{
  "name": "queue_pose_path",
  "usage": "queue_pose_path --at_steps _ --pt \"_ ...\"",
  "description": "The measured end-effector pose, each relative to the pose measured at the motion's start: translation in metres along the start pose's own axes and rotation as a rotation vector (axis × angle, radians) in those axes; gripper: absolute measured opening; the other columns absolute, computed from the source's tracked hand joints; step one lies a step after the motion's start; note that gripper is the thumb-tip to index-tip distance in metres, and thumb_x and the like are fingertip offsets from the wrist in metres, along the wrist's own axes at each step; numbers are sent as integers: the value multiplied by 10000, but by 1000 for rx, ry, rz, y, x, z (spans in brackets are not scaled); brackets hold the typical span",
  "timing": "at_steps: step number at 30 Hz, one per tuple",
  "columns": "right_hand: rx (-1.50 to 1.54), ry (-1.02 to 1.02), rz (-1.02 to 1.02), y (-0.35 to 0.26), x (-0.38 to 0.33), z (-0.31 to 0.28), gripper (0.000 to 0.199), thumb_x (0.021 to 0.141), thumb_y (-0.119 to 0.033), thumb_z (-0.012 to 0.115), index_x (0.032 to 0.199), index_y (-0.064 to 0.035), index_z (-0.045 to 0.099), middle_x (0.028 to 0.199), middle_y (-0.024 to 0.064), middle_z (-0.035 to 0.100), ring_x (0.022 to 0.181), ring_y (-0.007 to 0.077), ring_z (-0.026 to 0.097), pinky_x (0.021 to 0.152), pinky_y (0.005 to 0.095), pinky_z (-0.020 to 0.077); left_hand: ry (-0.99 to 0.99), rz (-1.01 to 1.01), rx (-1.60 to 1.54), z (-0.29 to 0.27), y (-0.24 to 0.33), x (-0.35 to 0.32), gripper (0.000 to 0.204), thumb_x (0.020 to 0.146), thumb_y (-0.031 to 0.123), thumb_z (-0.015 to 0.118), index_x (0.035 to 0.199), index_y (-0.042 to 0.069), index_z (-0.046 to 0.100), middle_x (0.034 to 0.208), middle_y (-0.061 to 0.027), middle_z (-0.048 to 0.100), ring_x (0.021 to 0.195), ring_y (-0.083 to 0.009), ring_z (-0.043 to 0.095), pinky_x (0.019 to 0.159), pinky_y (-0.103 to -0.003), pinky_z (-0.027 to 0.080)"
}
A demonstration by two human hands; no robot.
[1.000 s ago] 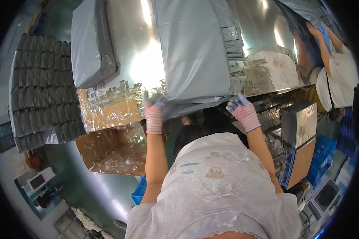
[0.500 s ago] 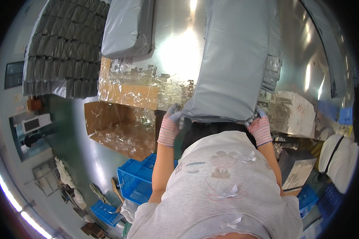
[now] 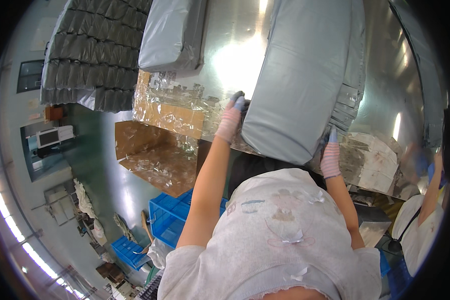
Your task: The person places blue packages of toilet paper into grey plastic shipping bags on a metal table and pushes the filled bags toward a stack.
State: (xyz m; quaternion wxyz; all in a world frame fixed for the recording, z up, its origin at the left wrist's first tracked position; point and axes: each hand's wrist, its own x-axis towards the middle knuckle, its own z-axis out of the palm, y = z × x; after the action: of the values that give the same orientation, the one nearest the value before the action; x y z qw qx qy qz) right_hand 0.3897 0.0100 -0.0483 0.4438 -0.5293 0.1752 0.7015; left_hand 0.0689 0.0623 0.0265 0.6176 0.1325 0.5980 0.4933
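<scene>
Your left hand (image 3: 233, 116) and right hand (image 3: 330, 156) clamp their gloved fingers on the near end of a long grey bag (image 3: 305, 75). It lies on the shiny tabletop (image 3: 235, 65), its long axis running toward twelve o'clock from your fingers.

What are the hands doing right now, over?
Left gloved hand on the left edge of the big grey plastic bag. Right gloved hand at its near right corner. Bag lies flat on the shiny metal table. Nothing blocking, over.
</scene>
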Motion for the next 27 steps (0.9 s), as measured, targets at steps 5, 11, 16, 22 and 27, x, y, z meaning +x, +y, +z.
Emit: queue_pose_path --at_steps 5,11,16,22,27 --pt "24 -228 -150 19 38 14 444 871 -433 482 1116 -72 404 1034 95 466 898 238 465 747 366 413 -103 -42 114 -2 -29 47 421 931 290 461 1281 59 429 1084 -100 581 917 -167 557 803 -269 455" --pt "-237 -308 -238 -10 -44 78 621 864 -476 480 1297 -40 387 1219 130 497 1070 256 517 881 373 452 -336 -291 35 36 40 0 577 882 448 483 1275 29 437 1177 -116 551 1043 -220 551 883 -337 462" --pt "-521 -329 -473 -18 -141 148 593 754 -411 650 1200 -63 472 1066 96 576 933 210 581 812 329 488 -670 -68 -115 47 115 -21 662 797 397 628 1304 40 395 1213 -128 515 1060 -241 543 908 -381 454" --pt "-449 -481 -718 0 -224 224 507 761 -183 614 1212 -30 441 1052 82 588 949 197 590 820 349 493 -776 19 -339 36 197 -23 659 773 287 656 1308 44 357 1174 -124 505 1048 -234 535 889 -352 459" --pt "-606 -603 -882 31 -242 287 696 729 -109 619 1353 -72 314 1236 85 488 1094 197 507 887 332 446 -579 185 -363 -17 256 -31 625 778 163 629 1322 42 347 1117 -107 535 999 -187 548 842 -305 473"
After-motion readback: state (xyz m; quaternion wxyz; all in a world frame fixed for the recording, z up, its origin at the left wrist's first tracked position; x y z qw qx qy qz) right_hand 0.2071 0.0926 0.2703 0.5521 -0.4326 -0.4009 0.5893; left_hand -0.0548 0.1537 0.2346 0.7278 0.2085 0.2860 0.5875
